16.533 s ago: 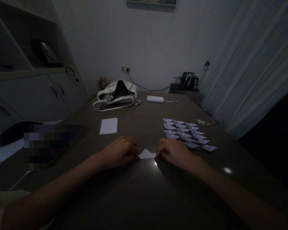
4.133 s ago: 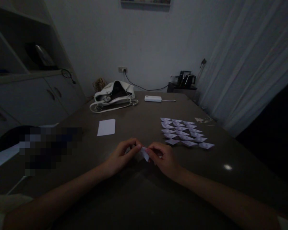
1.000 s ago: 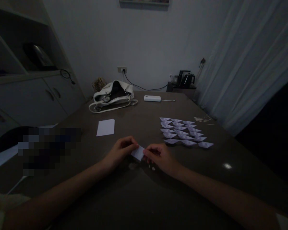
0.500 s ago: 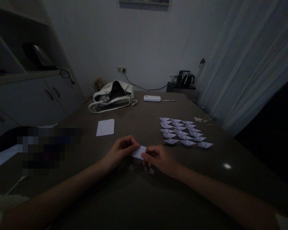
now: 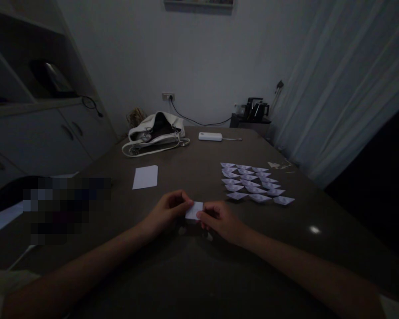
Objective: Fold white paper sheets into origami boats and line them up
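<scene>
Between my two hands is a small folded piece of white paper [image 5: 194, 210], held just above the dark table. My left hand [image 5: 169, 209] pinches its left side between thumb and fingers. The right edge is gripped by my right hand [image 5: 221, 221], thumb on the near face and fingers curled behind. Several white paper boats [image 5: 251, 184] stand in rows on the table to the right of my hands. A flat stack of white paper sheets [image 5: 145, 177] lies beyond my left hand.
A white handbag [image 5: 156, 133] lies at the far left of the table [image 5: 193, 283]. Near the far edge is a white power bank [image 5: 210, 137] with a short cable. Paper scraps [image 5: 279, 165] lie by the right edge. A blurred-out patch [image 5: 66, 208] covers the left side.
The folded paper has turned slightly in my fingers and now sits more squarely. Both hands keep their hold in nearly the same place.
</scene>
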{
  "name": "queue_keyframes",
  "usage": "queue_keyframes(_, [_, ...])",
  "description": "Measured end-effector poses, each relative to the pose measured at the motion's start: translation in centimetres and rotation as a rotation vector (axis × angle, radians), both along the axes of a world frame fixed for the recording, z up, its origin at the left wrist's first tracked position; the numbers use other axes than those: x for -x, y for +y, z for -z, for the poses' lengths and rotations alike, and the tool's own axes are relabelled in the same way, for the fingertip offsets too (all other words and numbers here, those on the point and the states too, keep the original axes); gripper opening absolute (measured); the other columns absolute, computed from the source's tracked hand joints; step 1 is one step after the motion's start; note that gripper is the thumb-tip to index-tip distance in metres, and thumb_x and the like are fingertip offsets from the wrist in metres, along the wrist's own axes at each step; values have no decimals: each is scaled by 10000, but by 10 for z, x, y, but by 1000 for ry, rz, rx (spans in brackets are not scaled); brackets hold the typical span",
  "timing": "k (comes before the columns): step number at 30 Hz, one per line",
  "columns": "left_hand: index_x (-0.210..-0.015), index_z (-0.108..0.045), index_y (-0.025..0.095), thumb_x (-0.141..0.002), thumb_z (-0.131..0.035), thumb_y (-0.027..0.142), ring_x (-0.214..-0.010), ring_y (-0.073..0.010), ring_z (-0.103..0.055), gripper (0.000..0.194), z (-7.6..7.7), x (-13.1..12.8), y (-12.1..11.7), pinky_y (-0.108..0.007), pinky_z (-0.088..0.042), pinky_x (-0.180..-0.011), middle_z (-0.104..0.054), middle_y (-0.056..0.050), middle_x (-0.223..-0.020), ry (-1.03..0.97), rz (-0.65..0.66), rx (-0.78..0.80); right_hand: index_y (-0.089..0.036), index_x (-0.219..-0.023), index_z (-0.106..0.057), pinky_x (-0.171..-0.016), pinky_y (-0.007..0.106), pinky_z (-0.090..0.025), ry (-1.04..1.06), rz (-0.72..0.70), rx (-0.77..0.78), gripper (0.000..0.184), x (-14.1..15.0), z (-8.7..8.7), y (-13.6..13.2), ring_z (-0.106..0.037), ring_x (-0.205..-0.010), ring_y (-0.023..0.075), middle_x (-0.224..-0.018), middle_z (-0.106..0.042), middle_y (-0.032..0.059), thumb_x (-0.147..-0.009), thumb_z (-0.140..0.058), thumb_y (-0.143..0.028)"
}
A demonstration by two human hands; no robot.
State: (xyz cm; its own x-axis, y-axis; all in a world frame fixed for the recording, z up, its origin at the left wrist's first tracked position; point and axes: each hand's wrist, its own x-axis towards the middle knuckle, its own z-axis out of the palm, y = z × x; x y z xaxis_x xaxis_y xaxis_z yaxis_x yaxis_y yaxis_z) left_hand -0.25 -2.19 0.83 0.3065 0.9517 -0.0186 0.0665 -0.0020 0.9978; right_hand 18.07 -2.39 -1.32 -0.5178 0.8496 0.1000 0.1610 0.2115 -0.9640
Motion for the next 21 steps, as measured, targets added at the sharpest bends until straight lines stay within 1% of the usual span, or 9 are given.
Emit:
queue_keyframes(4, [-722, -534, 150, -747, -671, 360, -566, -110, -534, 251, 1, 0, -1, -201, -389, -516, -581, 16, -625, -43, 50, 11, -120, -748, -625, -478, 182, -371, 14, -64, 52, 298, -1, 2, 1, -502, -503, 78, -593, -573, -2, -853, -565, -391])
queue_keyframes(7, [-729, -541, 146, -755, -672, 360, -576, -111, -528, 253, 1, 0, -1, -207, -390, -525, -576, 11, -637, -27, 76, -1, -116, -711, -651, -462, 179, -363, -11, -127, 25, 363, -3, 4, 1, -499, -480, 74, -565, -574, 0, -861, -558, -433])
queue_keyframes(9, [-723, -540, 143, -763, -665, 363, -561, -100, -496, 256, 2, 0, 0, -202, -368, -515, -551, 20, -626, -2, 92, -16, -117, -655, -647, -449, 178, -350, -22, -134, 0, 390, -3, 4, 1, -494, -464, 74, -534, -558, -2, -874, -542, -423])
queue_keyframes(13, [-752, -530, 148, -811, -603, 382, -561, -99, -464, 252, 3, 1, 0, -209, -351, -523, -518, 30, -629, 81, 159, -67, -121, -588, -637, -432, 177, -319, -72, -100, -63, 385, -3, 0, -1, -440, -419, 63, -468, -499, -25, -873, -543, -361])
queue_keyframes(17, [-793, -515, 156, -866, -513, 402, -595, -118, -475, 257, 3, 2, -2, -222, -361, -544, -520, 23, -659, 216, 208, -177, -119, -573, -639, -434, 176, -312, -114, -105, -91, 366, -4, -3, -1, -417, -409, 60, -444, -469, -35, -865, -553, -324])
queue_keyframes(21, [-799, -528, 158, -907, -455, 385, -604, -130, -491, 261, 0, 4, -3, -227, -366, -553, -534, 15, -658, 401, 207, -354, -118, -571, -637, -425, 176, -305, -100, -113, -111, 378, -4, 0, 0, -425, -410, 62, -449, -475, -30, -865, -552, -340])
